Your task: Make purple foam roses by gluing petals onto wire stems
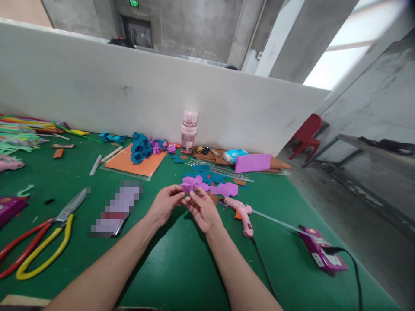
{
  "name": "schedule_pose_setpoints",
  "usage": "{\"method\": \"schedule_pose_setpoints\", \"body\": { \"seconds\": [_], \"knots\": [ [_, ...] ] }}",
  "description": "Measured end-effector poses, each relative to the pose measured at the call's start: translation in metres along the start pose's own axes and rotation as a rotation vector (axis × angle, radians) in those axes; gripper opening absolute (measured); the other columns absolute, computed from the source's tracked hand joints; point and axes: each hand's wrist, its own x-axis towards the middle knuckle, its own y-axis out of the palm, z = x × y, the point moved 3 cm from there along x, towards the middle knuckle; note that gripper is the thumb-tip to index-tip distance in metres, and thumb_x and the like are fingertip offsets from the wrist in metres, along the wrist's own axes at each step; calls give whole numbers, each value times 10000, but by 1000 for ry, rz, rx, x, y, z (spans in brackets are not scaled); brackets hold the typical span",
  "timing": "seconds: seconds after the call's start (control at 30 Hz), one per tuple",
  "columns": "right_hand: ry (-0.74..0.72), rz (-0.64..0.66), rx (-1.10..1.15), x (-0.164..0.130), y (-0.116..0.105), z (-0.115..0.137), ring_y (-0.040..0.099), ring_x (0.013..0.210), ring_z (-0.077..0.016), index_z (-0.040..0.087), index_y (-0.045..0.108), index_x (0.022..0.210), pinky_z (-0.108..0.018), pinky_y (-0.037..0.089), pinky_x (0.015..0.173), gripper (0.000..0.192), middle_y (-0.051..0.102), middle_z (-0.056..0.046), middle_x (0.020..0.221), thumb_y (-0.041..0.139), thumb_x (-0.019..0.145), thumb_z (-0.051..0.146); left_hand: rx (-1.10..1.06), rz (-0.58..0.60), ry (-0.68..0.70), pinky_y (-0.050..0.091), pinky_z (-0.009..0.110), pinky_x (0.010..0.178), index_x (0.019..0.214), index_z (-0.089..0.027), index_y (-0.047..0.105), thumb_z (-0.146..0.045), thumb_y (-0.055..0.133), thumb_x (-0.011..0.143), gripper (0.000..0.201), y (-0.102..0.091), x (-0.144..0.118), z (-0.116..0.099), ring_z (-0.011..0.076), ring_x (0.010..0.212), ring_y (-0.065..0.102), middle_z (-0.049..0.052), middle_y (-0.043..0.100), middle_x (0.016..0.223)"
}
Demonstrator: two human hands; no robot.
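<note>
Over a green tabletop (178,276), our left fingers (172,189) and right fingers (197,198) pinch a purple paper petal (187,186). It seems light, easily creased, best held by its edges.

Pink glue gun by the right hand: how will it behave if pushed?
The pink glue gun will probably slide rather than roll, given its angled handle. The black cord may drag on it, and the long clear stick at its rear will likely swing along.
</note>
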Motion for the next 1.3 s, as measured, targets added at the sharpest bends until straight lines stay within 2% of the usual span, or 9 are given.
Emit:
{"method": "schedule_pose_setpoints", "body": {
  "seconds": [0.47,1.3],
  "knots": [
    [49,31,14,0,-1,-1,586,516,-55,191,560,831,-182,556,567,333,621,63,614,777,579,176,29,-10,45,375,170,492,689,-138,593,-230,721,629,169,1,-2,-4,47,494,477,-34,576,607],
    [61,31,-2,-1,-2,1,571,504,-44,198,561,855,-169,548,558,335,609,69,604,770,593,189,50,13,50,377,174,492,687,-139,596,-250,742,620,195,2,-3,-9,50,508,476,-29,560,606]
  ]
}}
